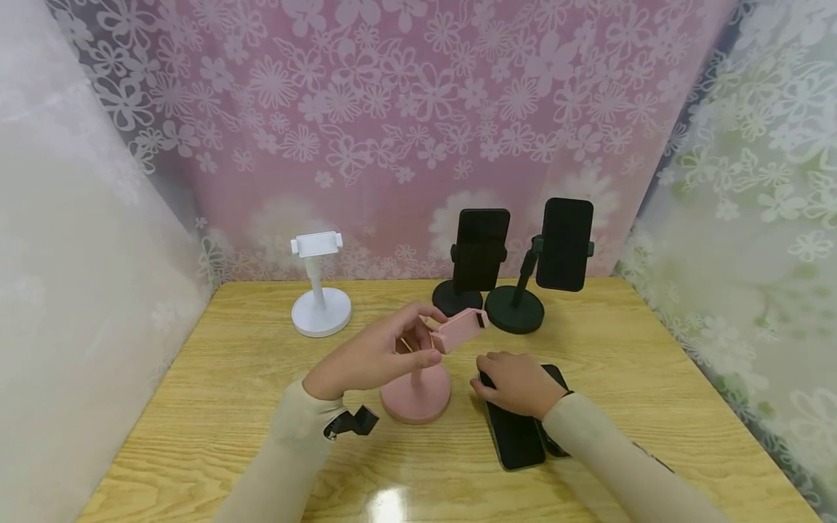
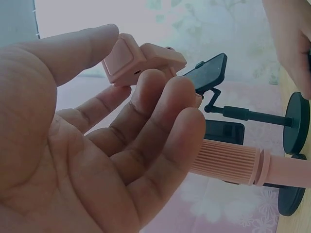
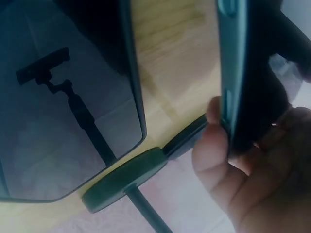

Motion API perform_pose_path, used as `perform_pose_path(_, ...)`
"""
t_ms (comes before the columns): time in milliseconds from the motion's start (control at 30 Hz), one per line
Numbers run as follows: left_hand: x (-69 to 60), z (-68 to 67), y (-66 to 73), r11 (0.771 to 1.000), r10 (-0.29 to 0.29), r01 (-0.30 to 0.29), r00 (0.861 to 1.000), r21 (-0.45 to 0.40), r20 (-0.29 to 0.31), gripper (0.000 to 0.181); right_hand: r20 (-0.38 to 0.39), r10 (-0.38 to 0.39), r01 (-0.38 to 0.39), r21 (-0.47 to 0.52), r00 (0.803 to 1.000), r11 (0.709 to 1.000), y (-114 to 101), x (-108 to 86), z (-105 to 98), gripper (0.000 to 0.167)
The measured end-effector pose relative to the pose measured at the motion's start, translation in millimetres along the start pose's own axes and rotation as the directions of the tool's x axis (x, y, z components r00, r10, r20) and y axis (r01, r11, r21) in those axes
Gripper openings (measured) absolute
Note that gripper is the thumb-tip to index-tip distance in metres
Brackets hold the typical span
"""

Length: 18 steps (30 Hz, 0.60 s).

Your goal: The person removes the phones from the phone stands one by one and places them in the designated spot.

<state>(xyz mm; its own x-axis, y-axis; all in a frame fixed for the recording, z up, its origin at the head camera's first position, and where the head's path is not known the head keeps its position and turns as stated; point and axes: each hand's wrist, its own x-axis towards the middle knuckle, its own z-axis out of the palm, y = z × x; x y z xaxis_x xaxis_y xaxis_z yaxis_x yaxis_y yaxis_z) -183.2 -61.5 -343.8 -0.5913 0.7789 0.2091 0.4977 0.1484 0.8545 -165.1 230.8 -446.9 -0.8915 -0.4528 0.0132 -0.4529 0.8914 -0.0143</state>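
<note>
A pink phone stand (image 1: 418,401) stands upright on the table, its clamp tilted toward the right. My left hand (image 1: 375,356) pinches the clamp's near end between thumb and index finger; in the left wrist view the other fingers curl beside the clamp (image 2: 124,60). My right hand (image 1: 519,386) grips the far end of a black phone (image 1: 516,436). Seen from the right wrist, that phone (image 3: 257,73) is tilted on edge, with fingers and thumb round its end. Beside it a second black phone (image 3: 63,145) lies flat, partly hidden by my right hand and wrist in the head view.
A white phone stand (image 1: 320,312) with a bare clamp stands at the back left. Behind the right hand, a black stand (image 1: 451,298) and a dark green stand (image 1: 515,311) each hold an upright phone. Floral curtains (image 1: 392,145) border the wooden table (image 1: 248,378).
</note>
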Motion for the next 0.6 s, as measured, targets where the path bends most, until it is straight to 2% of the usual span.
perform_pose_path(267,0.1,-1.1,-1.8,0.999,0.031,-0.031,0.999,-0.008,0.013,0.042,0.12,0.079,-0.077,-0.026,0.99,0.997,2,11.6,10,0.031)
perform_pose_path(600,-0.2,-2.6,-4.2,0.999,0.038,-0.038,0.999,-0.002,0.014,0.042,0.109,0.138,-0.133,-0.057,0.984,0.99,-21,14.1,10,0.037)
